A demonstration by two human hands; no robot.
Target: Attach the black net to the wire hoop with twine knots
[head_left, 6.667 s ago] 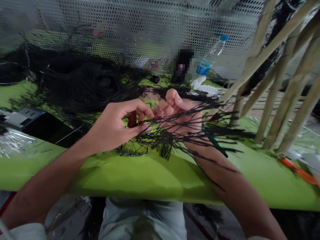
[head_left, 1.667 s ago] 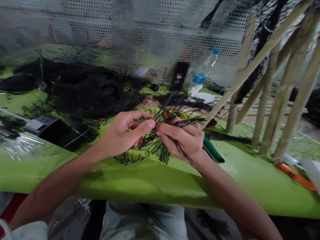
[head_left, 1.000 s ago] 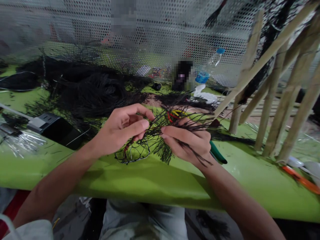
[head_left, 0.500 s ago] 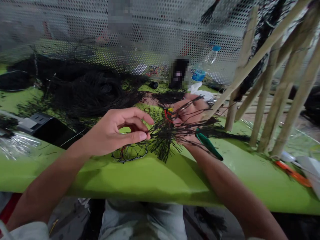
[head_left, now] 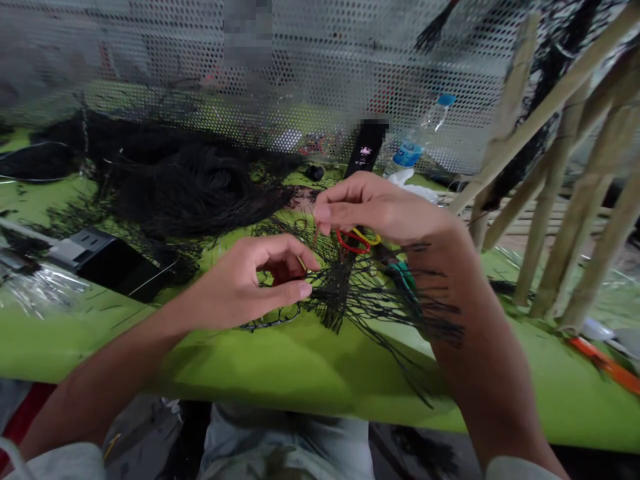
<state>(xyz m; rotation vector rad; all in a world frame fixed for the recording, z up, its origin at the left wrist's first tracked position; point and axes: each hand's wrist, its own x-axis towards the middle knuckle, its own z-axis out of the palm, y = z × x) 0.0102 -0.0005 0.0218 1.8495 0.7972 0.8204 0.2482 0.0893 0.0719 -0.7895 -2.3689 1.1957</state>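
Observation:
My left hand pinches the left end of a bundle of black knotted strands between thumb and fingertips. The strands fan out to the right and downward over the table. Above the bundle, my right hand has thumb and fingers pressed together; what they hold, if anything, is too small to make out. A red loop and a yellow loop show just below its palm. Partly hidden by strands near the right wrist is a green object. A dark wire-like mesh piece lies under my left hand.
A large heap of black fibre covers the back left, beside a black box with a white plug. Wooden sticks stand at the right, near an orange-handled tool. A water bottle stands by the perforated panel.
My right hand has risen from among the strands and turned, its fingertips now together above the bundle. My left hand keeps its pinch. The red and yellow loops show more clearly.

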